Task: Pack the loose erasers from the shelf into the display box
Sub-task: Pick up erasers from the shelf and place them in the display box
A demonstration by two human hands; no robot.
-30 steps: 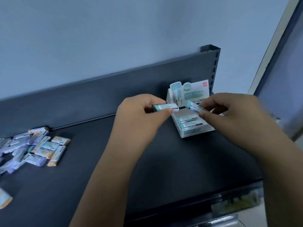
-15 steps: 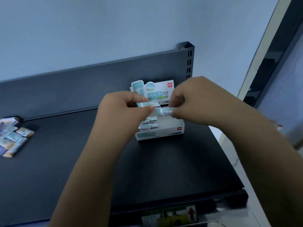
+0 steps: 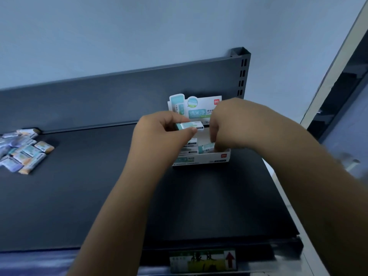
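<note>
The white display box [image 3: 219, 157] with a printed header card stands on the dark shelf [image 3: 99, 196] near its right end. My left hand [image 3: 161, 134] hovers above the box's left side, shut on a teal-and-white eraser [image 3: 190, 125] held level. My right hand [image 3: 235, 124] reaches down into the box, its fingers on a second teal eraser [image 3: 207, 147] lying at the box's right part. Several erasers lie stacked in the box's left part [image 3: 190, 145]. A pile of loose erasers [image 3: 23, 154] sits at the shelf's far left.
The shelf's back panel [image 3: 119, 96] rises behind the box, with a slotted upright post [image 3: 242, 76] at the right. A label strip [image 3: 203, 259] sits on the shelf's front edge. A door frame [image 3: 334, 66] stands to the right.
My right hand has dropped from level with the left hand down into the box with its eraser. The left hand stays above the box, still holding its eraser. The view has shifted slightly.
</note>
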